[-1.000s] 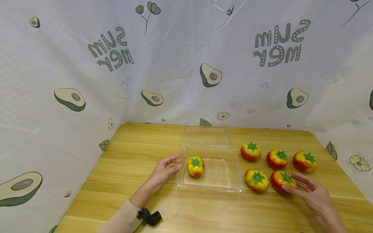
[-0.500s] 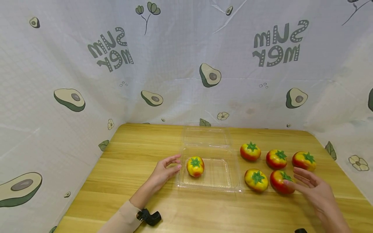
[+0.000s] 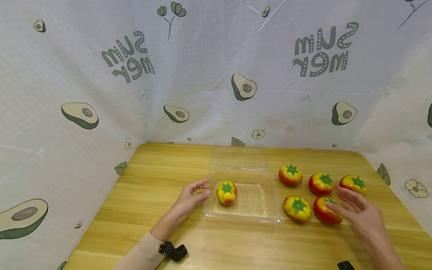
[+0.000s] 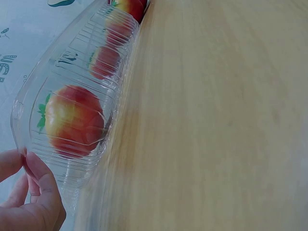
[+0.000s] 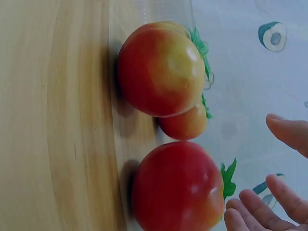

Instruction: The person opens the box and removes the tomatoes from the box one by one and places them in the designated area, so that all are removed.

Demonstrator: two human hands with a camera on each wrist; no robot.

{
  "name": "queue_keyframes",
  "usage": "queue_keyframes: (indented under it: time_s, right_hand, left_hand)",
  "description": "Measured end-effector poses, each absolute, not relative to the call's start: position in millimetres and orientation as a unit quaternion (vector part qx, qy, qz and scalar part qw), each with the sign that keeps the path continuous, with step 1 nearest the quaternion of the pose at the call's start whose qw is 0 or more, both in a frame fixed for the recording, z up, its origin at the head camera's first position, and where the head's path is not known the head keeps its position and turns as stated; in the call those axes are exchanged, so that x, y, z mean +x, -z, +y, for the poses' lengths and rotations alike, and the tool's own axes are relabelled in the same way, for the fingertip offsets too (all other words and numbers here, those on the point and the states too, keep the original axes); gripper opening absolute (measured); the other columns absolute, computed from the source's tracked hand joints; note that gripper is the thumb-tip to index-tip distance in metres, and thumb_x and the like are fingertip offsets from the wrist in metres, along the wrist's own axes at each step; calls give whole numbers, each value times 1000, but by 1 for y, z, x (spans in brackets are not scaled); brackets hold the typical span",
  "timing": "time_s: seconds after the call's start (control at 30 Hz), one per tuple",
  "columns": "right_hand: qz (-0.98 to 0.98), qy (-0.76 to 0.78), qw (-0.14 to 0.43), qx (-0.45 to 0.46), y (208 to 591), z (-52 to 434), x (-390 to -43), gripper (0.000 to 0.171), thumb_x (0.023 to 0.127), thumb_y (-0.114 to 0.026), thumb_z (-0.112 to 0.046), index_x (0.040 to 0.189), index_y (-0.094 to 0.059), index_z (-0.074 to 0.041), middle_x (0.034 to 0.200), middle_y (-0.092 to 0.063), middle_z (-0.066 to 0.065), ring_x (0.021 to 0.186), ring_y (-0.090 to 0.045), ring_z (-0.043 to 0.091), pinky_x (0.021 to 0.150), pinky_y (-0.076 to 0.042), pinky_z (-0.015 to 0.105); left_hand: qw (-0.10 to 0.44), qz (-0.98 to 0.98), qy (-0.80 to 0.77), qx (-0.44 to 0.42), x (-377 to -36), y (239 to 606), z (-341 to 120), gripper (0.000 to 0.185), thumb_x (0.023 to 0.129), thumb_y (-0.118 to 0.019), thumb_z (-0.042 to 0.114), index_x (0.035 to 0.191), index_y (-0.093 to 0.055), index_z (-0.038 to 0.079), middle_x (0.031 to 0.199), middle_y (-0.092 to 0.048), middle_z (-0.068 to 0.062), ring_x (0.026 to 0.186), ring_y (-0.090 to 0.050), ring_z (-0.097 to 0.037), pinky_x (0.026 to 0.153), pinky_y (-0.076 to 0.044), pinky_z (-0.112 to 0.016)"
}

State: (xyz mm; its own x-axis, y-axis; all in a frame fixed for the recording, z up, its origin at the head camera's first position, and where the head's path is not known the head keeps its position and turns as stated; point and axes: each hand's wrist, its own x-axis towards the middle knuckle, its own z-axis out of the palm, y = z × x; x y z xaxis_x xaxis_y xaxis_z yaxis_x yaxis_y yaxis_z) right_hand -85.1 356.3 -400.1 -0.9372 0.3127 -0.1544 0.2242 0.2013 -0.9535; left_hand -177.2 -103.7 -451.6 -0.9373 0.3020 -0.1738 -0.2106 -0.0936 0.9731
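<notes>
While left hand (image 3: 190, 198) rests beside clear tray (image 3: 266, 217), right hand (image 3: 362, 217) fingers spread (holding nothing) over tomato (image 3: 324, 212).

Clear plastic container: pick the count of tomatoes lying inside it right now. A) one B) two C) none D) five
A: the clear plastic container holds a single tomato at its left end, next to the left hand, while the other five tomatoes sit on the wooden table to its right, near the right hand.
</notes>
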Motion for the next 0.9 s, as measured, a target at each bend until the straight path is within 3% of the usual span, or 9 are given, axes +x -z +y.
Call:
queue_keyframes:
  time_s: [0.1, 0.27, 0.6, 0.9]
  right_hand:
    - [-739, -657, 50, -143, 399, 351, -86, 48, 87, -77, -6, 122, -61, -35, 102, -60, -33, 90, -56, -17, 69, -49, 6]
    - [-717, -687, 51, -110, 395, 342, -89, 47, 88, -75, 1, 119, -64, -32, 104, -64, -29, 93, -59, -13, 71, -50, 7]
    - [-696, -713, 48, -67, 392, 318, -99, 44, 88, -72, 5, 119, -68, -26, 106, -69, -20, 96, -64, -6, 75, -52, 11]
    - [-702, -710, 37, -47, 393, 302, -106, 44, 91, -71, 2, 128, -64, -20, 114, -66, -19, 103, -60, -7, 80, -52, 12]
  left_hand:
    - [173, 650, -739, 35, -177, 451, -104, 50, 95, -66, 1, 142, -51, -3, 121, -54, -16, 86, -59, -9, 81, -54, -21]
    - [174, 649, -740, 34, -178, 450, -104, 50, 94, -67, 0, 142, -50, -4, 121, -54, -17, 87, -59, -9, 81, -54, -20]
    - [175, 650, -738, 36, -180, 452, -104, 51, 94, -67, 1, 142, -50, -4, 122, -54, -18, 87, -59, -10, 80, -54, -20]
    - [174, 649, -740, 34, -180, 453, -104, 51, 94, -66, 0, 142, -50, -5, 121, -54, -18, 87, -59, -10, 79, -54, -20]
